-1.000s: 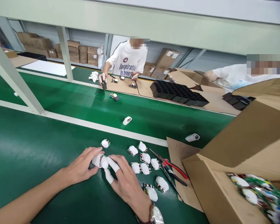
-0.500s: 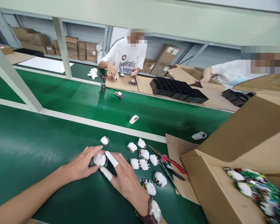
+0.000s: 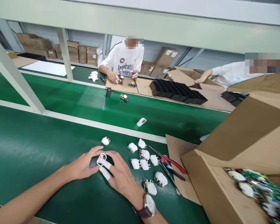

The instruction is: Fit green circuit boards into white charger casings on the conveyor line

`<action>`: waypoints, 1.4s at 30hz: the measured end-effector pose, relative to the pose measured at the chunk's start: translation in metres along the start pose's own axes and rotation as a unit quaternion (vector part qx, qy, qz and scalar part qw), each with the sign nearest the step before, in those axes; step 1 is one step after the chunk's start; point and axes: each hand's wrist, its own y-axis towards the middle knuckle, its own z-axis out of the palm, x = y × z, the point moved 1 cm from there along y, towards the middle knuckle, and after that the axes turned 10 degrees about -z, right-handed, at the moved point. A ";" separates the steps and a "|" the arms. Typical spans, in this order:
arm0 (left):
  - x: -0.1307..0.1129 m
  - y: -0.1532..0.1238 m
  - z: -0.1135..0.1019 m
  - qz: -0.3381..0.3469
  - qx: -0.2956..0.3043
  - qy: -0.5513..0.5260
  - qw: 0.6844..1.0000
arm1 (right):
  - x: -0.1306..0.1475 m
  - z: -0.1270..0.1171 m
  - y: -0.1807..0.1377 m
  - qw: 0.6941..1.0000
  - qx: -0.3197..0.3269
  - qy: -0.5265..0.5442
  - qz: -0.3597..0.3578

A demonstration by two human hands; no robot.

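Note:
My left hand [image 3: 82,165] and my right hand [image 3: 120,175] meet on the green table surface, both with fingers closed round a small white plastic shell [image 3: 101,159] standing on its end with its open side up. My right thumb and forefinger wear white finger cots, and a wristwatch [image 3: 147,207] sits on that wrist. Several small circuit boards with white blobs [image 3: 142,158] lie just right of my hands. One more board [image 3: 105,141] lies alone just beyond my left hand.
Red-handled pliers [image 3: 170,163] lie on a cardboard sheet. An open cardboard box [image 3: 226,177] with green boards stands at right. White shells [image 3: 141,122] ride the green conveyor [image 3: 84,102]. Two people work across it, beside black trays [image 3: 177,91].
The white shell has been turned up onto its end between my fingers. Items on the conveyor have drifted right; the person opposite has set down a dark part.

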 end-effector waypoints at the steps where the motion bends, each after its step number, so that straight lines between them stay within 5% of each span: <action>1: 0.000 0.000 0.000 0.000 0.002 0.000 1.000 | 0.000 0.000 0.000 1.000 0.004 -0.003 -0.002; 10: -0.002 0.002 -0.002 -0.021 0.023 -0.004 1.000 | -0.001 -0.005 0.007 0.993 0.084 -0.067 -0.041; 14: 0.003 0.000 0.002 -0.003 -0.005 0.030 1.000 | -0.009 -0.006 0.001 1.000 -0.027 -0.012 -0.006; 19: 0.002 -0.001 0.004 0.121 -0.113 0.140 0.976 | -0.021 -0.006 -0.008 0.987 -0.138 -0.061 0.056; 24: -0.005 -0.002 0.006 0.181 -0.152 0.174 0.956 | -0.024 -0.007 -0.009 0.984 -0.135 -0.100 0.061; 30: -0.026 -0.005 0.007 0.163 -0.082 0.170 0.968 | -0.032 0.001 0.005 0.989 -0.038 -0.115 0.081; 34: -0.038 0.019 -0.031 0.140 -0.089 0.112 0.980 | -0.032 0.007 0.013 0.989 0.038 -0.131 0.052; 39: -0.015 0.100 -0.110 -0.012 -0.242 0.211 0.947 | -0.025 0.012 0.004 0.995 -0.034 -0.094 0.028; 42: 0.005 0.145 -0.129 -0.057 -0.286 0.216 0.932 | -0.026 0.014 -0.005 0.992 -0.062 -0.102 0.032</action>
